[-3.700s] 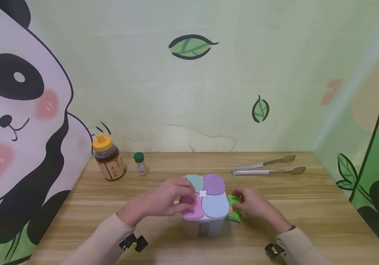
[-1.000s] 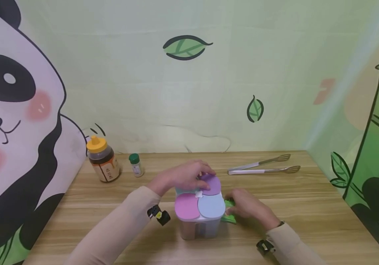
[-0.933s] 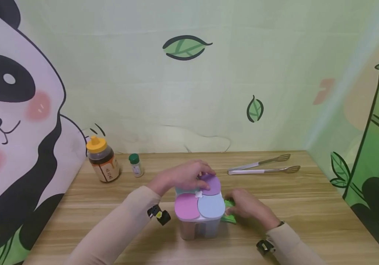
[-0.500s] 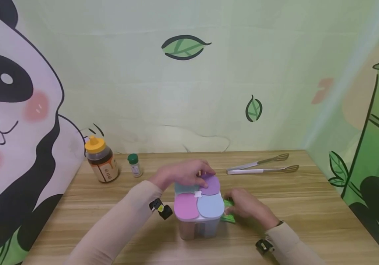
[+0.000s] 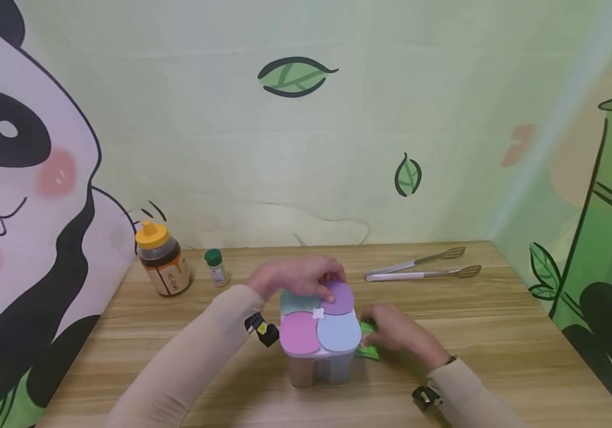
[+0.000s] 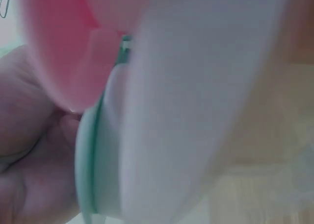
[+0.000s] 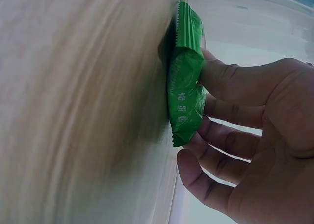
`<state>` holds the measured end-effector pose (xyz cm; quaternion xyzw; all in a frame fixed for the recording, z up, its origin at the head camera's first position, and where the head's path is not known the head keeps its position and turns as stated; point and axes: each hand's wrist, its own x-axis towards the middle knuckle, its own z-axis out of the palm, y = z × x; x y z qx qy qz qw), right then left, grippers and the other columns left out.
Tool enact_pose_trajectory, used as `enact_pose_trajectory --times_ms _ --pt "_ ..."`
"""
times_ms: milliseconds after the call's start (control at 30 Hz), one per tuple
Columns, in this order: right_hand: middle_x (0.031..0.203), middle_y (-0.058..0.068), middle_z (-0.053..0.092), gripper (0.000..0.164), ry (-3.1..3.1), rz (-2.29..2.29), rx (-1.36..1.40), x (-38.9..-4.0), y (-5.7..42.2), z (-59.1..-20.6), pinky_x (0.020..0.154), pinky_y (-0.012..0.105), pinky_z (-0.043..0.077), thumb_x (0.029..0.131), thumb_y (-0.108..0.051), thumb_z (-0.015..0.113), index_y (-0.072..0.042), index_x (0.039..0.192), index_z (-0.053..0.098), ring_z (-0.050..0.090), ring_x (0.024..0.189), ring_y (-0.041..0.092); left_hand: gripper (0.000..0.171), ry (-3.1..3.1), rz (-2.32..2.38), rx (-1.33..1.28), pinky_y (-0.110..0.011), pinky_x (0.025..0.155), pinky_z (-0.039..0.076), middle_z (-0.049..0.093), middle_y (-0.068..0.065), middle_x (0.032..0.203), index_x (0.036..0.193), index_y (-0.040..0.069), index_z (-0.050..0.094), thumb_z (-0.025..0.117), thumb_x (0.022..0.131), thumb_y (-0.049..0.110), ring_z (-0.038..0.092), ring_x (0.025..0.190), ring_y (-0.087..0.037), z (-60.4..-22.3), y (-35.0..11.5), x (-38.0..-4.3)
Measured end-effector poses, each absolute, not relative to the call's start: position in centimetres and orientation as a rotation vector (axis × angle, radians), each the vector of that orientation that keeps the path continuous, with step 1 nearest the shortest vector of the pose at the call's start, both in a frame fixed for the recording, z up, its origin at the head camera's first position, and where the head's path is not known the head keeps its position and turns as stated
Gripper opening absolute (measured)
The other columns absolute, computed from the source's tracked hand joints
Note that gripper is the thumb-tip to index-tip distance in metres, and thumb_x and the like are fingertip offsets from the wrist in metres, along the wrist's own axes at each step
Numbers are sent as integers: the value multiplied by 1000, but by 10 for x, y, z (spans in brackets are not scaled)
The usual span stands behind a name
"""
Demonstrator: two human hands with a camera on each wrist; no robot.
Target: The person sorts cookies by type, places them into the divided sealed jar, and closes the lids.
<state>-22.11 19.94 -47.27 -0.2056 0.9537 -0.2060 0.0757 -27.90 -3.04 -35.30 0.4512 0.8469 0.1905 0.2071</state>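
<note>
A clear storage box [image 5: 319, 371] with pink, teal, purple and blue flap lids stands on the table, every flap lying flat in the head view. Over its far side my left hand [image 5: 300, 277] reaches, thumb on the purple lid [image 5: 340, 302] and fingers curled at its far edge; its fingertips are hidden. In the left wrist view, the pink lid [image 6: 73, 52] and teal lid [image 6: 86, 175] appear close and blurred before the hand. To the right of the box, my right hand [image 5: 397, 330] pinches a green snack packet [image 7: 186, 87] lying on the table.
Metal tongs [image 5: 423, 273] with white handles lie at the back right. A yellow-capped squeeze bottle [image 5: 164, 261] and a small green-capped shaker bottle [image 5: 217, 270] stand at the back left. A printed panda backdrop encloses the wooden table [image 5: 252, 392].
Since the earliest frame, my left hand has moved from the pink lid across to the purple one. The right hand stays at the packet. The head view has shifted slightly.
</note>
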Motion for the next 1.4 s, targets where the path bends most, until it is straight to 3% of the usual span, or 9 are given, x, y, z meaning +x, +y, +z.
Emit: enact_pose_trajectory --times_ms 267,400,567,1033,1400 --pt "86 -2 65 31 2862 -629 -653 -223 201 -472 76 38 50 72 -19 84 -8 97 70 56 81 15 36 2346 608 1360 -25 80 45 53 -4 103 118 6 50 70 90 13 49 93 -15 -348 -29 -279" --pt "87 -1 65 32 2861 -629 -640 -222 201 -473 77 40 50 71 -19 85 -8 97 70 56 83 16 39 2386 585 1390 -24 82 47 56 -5 108 121 3 51 71 89 13 52 95 -14 -346 -30 -277" --pt "86 0 65 32 2865 -642 -652 -220 199 -474 75 39 50 71 -19 85 -7 97 71 56 81 17 44 2463 538 1387 -24 85 49 59 -4 112 125 4 54 73 88 18 54 98 -14 -344 -33 -272" --pt "75 -2 61 31 2879 -688 -518 -221 198 -470 62 30 48 66 -21 88 -12 86 65 53 68 13 43 2705 612 1410 -16 77 52 62 3 105 119 10 65 80 82 25 59 91 -8 -340 -47 -253" --pt "74 -4 59 32 2930 -710 -547 -217 202 -470 59 29 46 65 -22 88 -18 82 61 52 68 13 36 2798 679 1540 -16 77 54 65 3 100 111 10 69 81 79 21 64 89 -8 -349 -61 -245"
